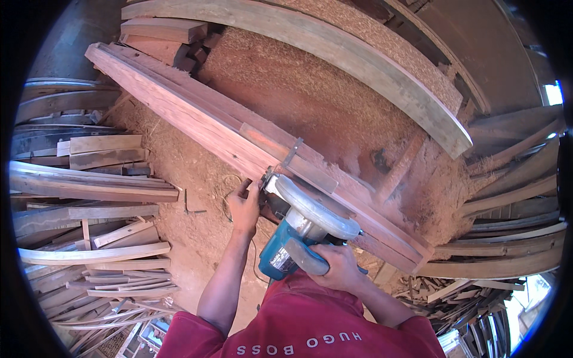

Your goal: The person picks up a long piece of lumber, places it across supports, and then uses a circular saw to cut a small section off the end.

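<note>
A teal circular saw [304, 224] with a grey metal blade guard rests on a long reddish timber beam [197, 125] in front of me. My right hand [337, 267] is wrapped round the saw's rear handle. With bent fingers, my left hand [245, 206] grips the front edge of the saw's base, close to the beam's near side. From the saw's front, a thin metal guide bar [291, 153] sticks out across the beam. A narrow strip of wood [289, 156] lies along the beam's top beside the bar. The guard and base hide the blade.
Stacks of boards [95, 185] line the left side, and curved planks [507, 244] are piled at the right. Beyond the beam lies a long curved board [334, 51] over sawdust [280, 77]. An L-shaped metal rod [190, 206] and a thin cord [253, 256] are on the dusty ground.
</note>
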